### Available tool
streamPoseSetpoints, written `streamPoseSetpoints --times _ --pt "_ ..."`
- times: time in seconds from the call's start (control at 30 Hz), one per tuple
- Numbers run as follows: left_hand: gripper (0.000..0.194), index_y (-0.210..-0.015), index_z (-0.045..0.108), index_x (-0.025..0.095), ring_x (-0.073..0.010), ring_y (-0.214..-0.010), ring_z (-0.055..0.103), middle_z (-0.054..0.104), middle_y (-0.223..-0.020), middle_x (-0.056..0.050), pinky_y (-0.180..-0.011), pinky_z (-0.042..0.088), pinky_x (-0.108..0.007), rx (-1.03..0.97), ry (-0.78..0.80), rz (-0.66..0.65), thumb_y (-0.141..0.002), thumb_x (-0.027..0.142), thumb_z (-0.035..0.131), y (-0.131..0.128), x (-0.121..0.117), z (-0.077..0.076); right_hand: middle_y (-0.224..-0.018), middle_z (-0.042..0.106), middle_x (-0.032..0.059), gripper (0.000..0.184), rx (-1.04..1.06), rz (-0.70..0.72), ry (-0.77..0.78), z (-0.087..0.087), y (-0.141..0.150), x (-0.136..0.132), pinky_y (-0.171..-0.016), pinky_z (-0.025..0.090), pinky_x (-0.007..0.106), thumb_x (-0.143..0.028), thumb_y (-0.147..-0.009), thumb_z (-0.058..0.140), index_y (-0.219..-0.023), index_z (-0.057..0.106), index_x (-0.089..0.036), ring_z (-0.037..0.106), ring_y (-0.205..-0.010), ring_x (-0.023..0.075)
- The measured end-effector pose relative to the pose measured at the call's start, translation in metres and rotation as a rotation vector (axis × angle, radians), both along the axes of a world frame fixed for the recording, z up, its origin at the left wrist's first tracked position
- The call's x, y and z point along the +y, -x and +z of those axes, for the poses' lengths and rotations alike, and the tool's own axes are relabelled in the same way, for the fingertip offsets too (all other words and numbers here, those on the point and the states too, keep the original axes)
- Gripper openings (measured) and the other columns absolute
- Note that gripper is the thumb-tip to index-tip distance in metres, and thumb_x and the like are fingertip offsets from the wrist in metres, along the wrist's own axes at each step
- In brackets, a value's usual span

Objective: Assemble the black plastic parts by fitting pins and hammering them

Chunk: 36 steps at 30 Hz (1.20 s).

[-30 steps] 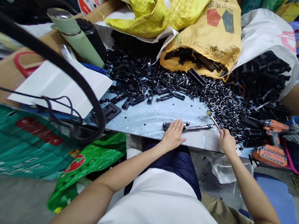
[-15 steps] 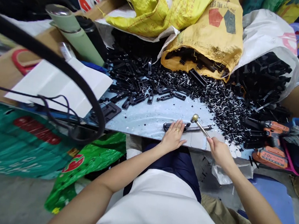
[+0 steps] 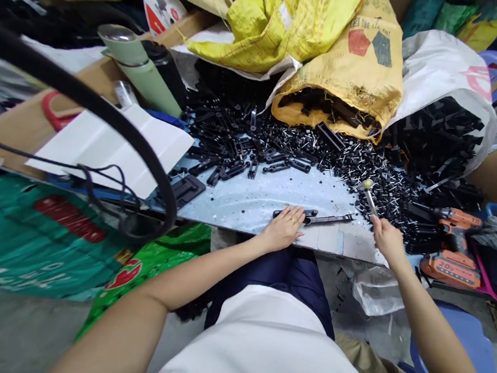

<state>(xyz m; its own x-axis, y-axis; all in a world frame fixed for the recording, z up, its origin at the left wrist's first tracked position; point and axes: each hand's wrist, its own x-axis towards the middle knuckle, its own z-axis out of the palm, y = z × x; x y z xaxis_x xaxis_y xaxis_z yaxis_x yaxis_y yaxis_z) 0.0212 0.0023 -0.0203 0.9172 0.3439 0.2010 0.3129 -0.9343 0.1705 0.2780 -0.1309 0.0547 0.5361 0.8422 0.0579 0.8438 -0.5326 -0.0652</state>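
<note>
My left hand [image 3: 284,227] rests over a long, jointed black plastic part [image 3: 330,219] and holds it against the light blue tabletop [image 3: 247,201] near the front edge. The fingers hide the part's middle left; its thin right end sticks out. In my right hand [image 3: 388,241] is a small hammer [image 3: 369,201] with a rounded, brass-coloured head, gripped by its handle. The hammer head is up and to the right of the part, apart from it. Behind it lies a heap of black pieces with silvery pins [image 3: 359,157].
Loose black links [image 3: 237,161] lie at the back left, beside a flat black block [image 3: 185,190]. A yellow sack [image 3: 348,60] and a white sack [image 3: 442,65] stand behind. An orange cordless drill [image 3: 450,266] sits on the right. A thick black cable [image 3: 144,156] arcs across the left.
My right hand has swung the hammer right, away from the black part. My left hand still covers the part. The whole view has shifted slightly.
</note>
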Motion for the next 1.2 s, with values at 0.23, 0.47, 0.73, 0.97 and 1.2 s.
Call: streamPoseSetpoints --times 0.23,0.47,0.73,0.97,1.2 --pt "0.05 -0.126 0.043 0.007 -0.0264 -0.109 0.053 0.051 -0.127 -0.02 -0.089 0.042 -0.037 0.107 -0.089 -0.084 -0.088 0.039 0.042 0.0 0.02 0.013 -0.095 0.061 0.0157 0.058 -0.169 0.632 -0.083 -0.027 0.009 0.044 -0.071 0.039 0.034 -0.064 -0.081 0.037 -0.096 0.059 -0.013 0.055 -0.086 0.0239" --pt "0.044 -0.088 0.064 0.009 -0.0218 -0.077 0.061 0.065 -0.079 -0.014 -0.059 0.045 -0.028 0.115 0.002 0.119 -0.09 0.044 0.037 -0.025 0.04 0.026 -0.057 0.053 0.0066 0.063 -0.154 0.856 0.016 -0.042 0.019 0.08 -0.051 0.027 0.026 -0.067 -0.083 0.026 -0.06 0.055 -0.016 0.047 -0.054 0.0145" --pt "0.067 -0.061 0.055 0.018 -0.0119 -0.05 0.051 0.053 -0.051 -0.003 -0.051 0.041 -0.024 -0.428 0.394 -0.32 -0.092 0.049 0.005 0.021 0.002 0.081 -0.05 0.04 0.0 0.06 0.352 1.26 -0.197 0.017 0.059 0.015 -0.048 0.031 0.026 -0.068 -0.083 0.02 -0.059 0.049 -0.021 0.04 -0.048 0.0124" --pt "0.089 -0.066 0.061 0.019 -0.015 -0.058 0.058 0.057 -0.054 -0.007 -0.059 0.047 -0.028 -0.665 0.576 -0.366 -0.081 0.06 -0.016 0.004 -0.062 0.078 -0.062 0.045 0.0067 0.073 0.644 0.874 -0.713 -0.057 0.137 0.006 -0.06 0.044 0.039 -0.069 -0.078 -0.006 -0.069 0.05 -0.024 0.049 -0.064 0.0212" --pt "0.092 -0.117 0.056 0.013 -0.0246 -0.087 0.06 0.064 -0.093 -0.015 -0.073 0.047 -0.035 -0.445 0.13 -0.026 -0.075 0.076 0.005 -0.025 -0.008 0.025 -0.094 0.055 0.0122 0.04 0.484 0.615 -0.712 -0.066 0.09 0.112 -0.082 0.043 0.046 -0.044 -0.089 0.017 -0.099 0.048 -0.021 0.052 -0.094 0.0243"
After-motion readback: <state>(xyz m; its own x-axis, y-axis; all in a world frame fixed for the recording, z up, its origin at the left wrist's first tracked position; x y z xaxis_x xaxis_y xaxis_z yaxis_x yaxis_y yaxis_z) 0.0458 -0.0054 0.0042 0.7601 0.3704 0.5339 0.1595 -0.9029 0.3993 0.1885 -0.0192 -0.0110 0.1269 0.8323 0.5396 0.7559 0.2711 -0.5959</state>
